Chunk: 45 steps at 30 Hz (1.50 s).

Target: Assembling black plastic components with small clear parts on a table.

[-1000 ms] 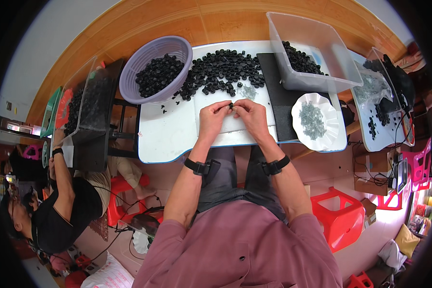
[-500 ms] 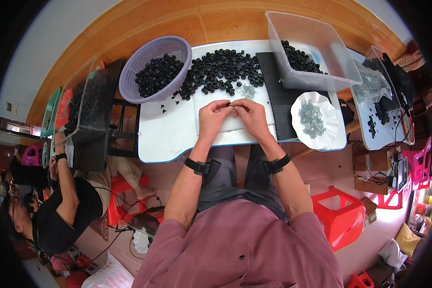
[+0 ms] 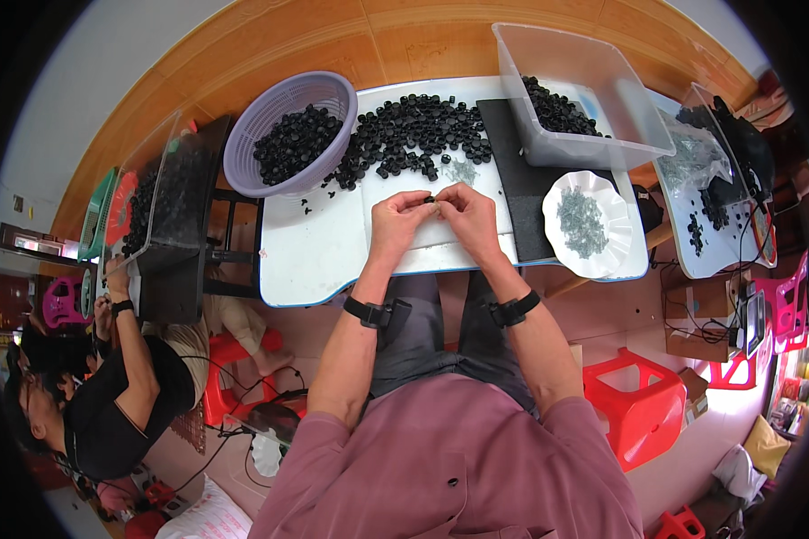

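Note:
My left hand (image 3: 399,220) and my right hand (image 3: 468,220) meet over the white table near its front edge. A small black cap-like part (image 3: 430,199) is pinched between the fingertips of both hands, mostly covered by them. Just beyond the fingers lies a small heap of thin clear pieces (image 3: 459,171). Behind that spreads a large pile of small black round parts (image 3: 422,126), the same colour as the one I hold. Whether a clear piece is also in my right fingers is too small to tell.
A purple basket (image 3: 240,154) of black parts stands at the left, a clear plastic bin (image 3: 593,153) with more at the back right. A white scalloped dish (image 3: 558,205) of clear pieces sits at the right. Red stools (image 3: 636,404) flank me; a co-worker (image 3: 121,404) sits at left.
Both hands stay together at nearly the same place with the black part between the fingertips. The view has shifted slightly; the piles look unchanged.

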Motion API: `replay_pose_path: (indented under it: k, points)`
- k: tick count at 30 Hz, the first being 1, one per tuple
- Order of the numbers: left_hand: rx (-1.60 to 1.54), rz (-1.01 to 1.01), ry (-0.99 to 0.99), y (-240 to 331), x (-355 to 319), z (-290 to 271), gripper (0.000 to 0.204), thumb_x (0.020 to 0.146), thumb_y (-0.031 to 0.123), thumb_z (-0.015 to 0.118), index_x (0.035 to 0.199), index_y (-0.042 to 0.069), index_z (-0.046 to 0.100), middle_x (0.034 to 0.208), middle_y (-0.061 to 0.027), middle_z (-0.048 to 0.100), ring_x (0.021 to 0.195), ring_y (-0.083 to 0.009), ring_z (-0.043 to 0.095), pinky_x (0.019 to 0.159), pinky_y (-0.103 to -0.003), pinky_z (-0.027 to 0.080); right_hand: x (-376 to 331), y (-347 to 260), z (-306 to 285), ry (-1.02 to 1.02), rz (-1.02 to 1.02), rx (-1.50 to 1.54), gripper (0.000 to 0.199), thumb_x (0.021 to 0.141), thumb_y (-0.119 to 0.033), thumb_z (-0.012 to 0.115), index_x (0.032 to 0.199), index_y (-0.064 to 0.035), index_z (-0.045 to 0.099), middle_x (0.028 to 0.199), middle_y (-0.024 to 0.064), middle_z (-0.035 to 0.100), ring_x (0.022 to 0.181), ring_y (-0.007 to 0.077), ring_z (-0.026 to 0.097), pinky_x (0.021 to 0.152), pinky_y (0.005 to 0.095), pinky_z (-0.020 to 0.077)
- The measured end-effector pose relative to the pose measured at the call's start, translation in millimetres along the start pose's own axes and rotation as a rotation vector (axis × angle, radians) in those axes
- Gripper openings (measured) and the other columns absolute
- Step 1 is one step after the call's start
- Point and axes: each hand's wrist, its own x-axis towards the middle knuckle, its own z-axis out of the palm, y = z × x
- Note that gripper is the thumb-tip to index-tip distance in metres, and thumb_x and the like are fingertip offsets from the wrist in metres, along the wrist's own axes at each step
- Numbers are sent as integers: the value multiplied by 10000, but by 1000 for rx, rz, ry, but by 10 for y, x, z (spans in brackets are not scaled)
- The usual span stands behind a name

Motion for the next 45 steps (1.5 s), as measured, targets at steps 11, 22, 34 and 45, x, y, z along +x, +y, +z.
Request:
replay_pose_path:
  k: [11, 22, 34, 45]
  points:
    - [-2, -41, -118, -28, 33, -65, 334, 886, 80, 811, 1175, -63, 722, 1019, -94, 755, 917, -117, 706, 833, -237, 568, -48, 44, 42, 60, -70, -113, 86, 894, -8, 704, 974, 14, 728, 800, 59, 741, 722, 91, 691, 664, 256, 550]
    - [-11, 14, -107, -44, 84, 4, 283, 937, 38, 730, 1196, -74, 699, 1061, -112, 755, 946, -131, 707, 863, -246, 570, 47, 29, 19, 29, -116, 1, 155, 894, 12, 659, 1021, 32, 744, 856, 135, 742, 715, 177, 709, 667, 291, 551]
    - [19, 20, 19, -168, -26, 103, 266, 907, 70, 748, 1150, -39, 738, 962, -78, 763, 862, -107, 705, 786, -245, 569, -85, 92, -4, 120, -51, 183, 106, 944, 6, 689, 1024, 48, 743, 881, 62, 727, 696, 88, 651, 634, 236, 512]
    - [22, 232, 133, 389, 186, -529, 195, 904, 96, 770, 1075, 2, 770, 916, -36, 760, 823, -96, 682, 765, -249, 548, -37, 92, 32, 232, -146, 222, 86, 942, 8, 705, 1011, 30, 751, 865, 41, 707, 642, 64, 620, 563, 224, 499]
